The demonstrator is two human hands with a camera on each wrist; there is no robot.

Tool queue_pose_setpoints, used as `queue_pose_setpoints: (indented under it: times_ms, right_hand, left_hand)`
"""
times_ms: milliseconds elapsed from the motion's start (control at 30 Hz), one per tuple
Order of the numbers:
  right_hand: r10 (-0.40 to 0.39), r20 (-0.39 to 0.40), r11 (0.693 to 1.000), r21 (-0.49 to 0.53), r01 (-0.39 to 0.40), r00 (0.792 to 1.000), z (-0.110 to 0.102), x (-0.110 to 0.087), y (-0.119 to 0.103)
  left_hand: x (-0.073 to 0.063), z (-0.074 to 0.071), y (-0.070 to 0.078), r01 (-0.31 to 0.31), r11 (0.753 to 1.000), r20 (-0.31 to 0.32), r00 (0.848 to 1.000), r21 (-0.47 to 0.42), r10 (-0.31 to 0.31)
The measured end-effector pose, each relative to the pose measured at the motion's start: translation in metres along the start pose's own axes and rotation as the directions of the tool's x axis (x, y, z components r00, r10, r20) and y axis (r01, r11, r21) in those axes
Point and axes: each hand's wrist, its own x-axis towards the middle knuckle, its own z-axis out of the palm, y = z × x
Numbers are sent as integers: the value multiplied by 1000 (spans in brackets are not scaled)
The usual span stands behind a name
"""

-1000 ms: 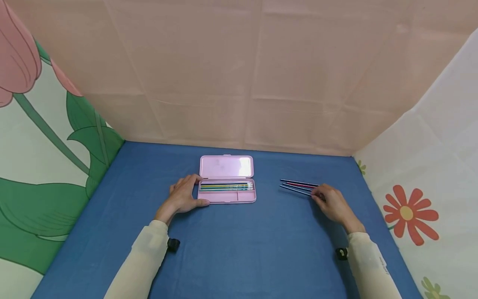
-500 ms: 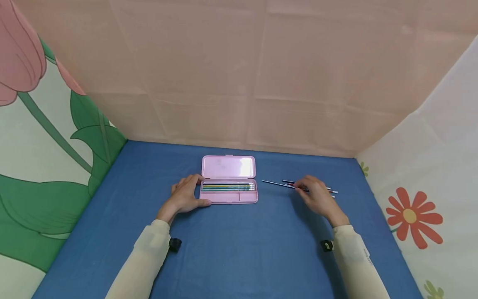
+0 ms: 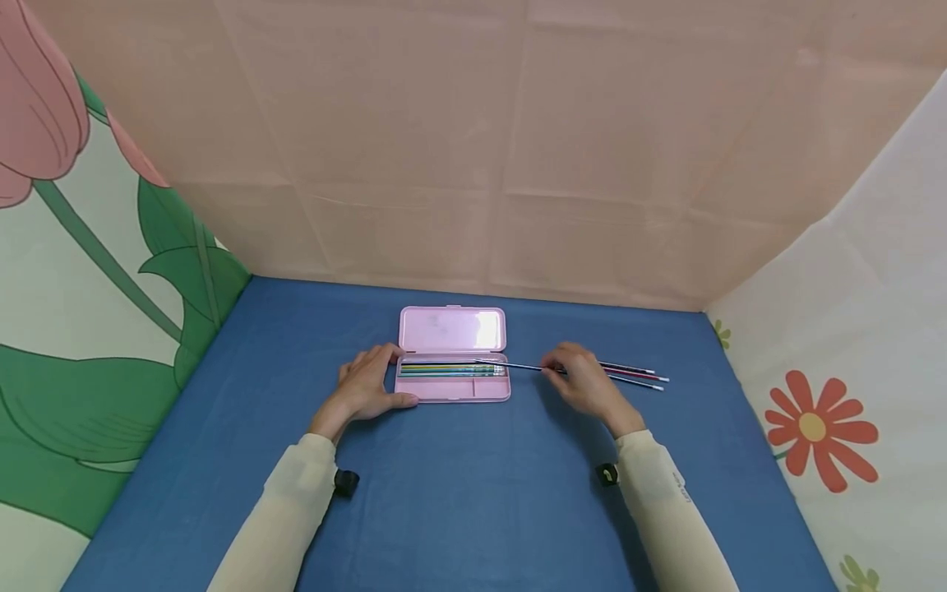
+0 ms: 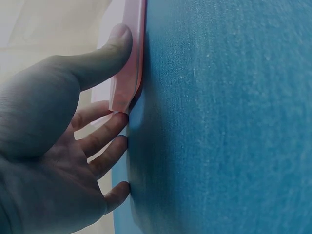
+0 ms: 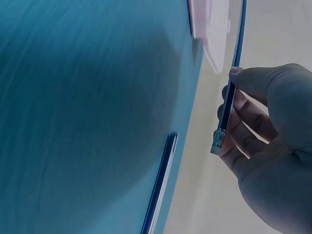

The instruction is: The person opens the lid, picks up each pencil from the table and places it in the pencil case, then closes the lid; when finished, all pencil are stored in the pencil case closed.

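Observation:
A pink pencil case [image 3: 441,391] lies with its lid [image 3: 447,329] raised at the back. Several pencils [image 3: 442,371] lie side by side in its long rear compartment. My left hand [image 3: 360,391] holds the case's left end, thumb at the front wall and forefinger by the rear corner; the left wrist view shows the other fingers spread beside it. My right hand [image 3: 587,385] pinches a dark pencil [image 5: 228,105] near its eraser end. That pencil's far end reaches over the case's right part. Several more pencils [image 3: 640,375] lie on the table just right of that hand.
A blue cloth [image 3: 473,493] covers the table. Behind it rises a beige backdrop [image 3: 473,164]. Flower-printed sheets stand at the left [image 3: 81,411] and the right [image 3: 858,329]. A small divider splits the case's front compartment.
My right hand has drawn one pencil out of the group on the right and carried it left to the case. The left hand stays at the case's left end.

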Motion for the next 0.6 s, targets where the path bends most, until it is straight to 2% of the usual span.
queue_pose_setpoints:
  times_ms: [333, 600]
  right_hand:
    - [-78, 23, 997, 20, 78, 997, 27, 29, -30]
    - [-95, 71, 995, 35, 93, 993, 46, 50, -50]
  left_hand:
    - [-1, 0, 0, -14, 1000, -12, 1000, -21, 14]
    - [0, 3, -4, -19, 1000, -21, 1000, -21, 18]
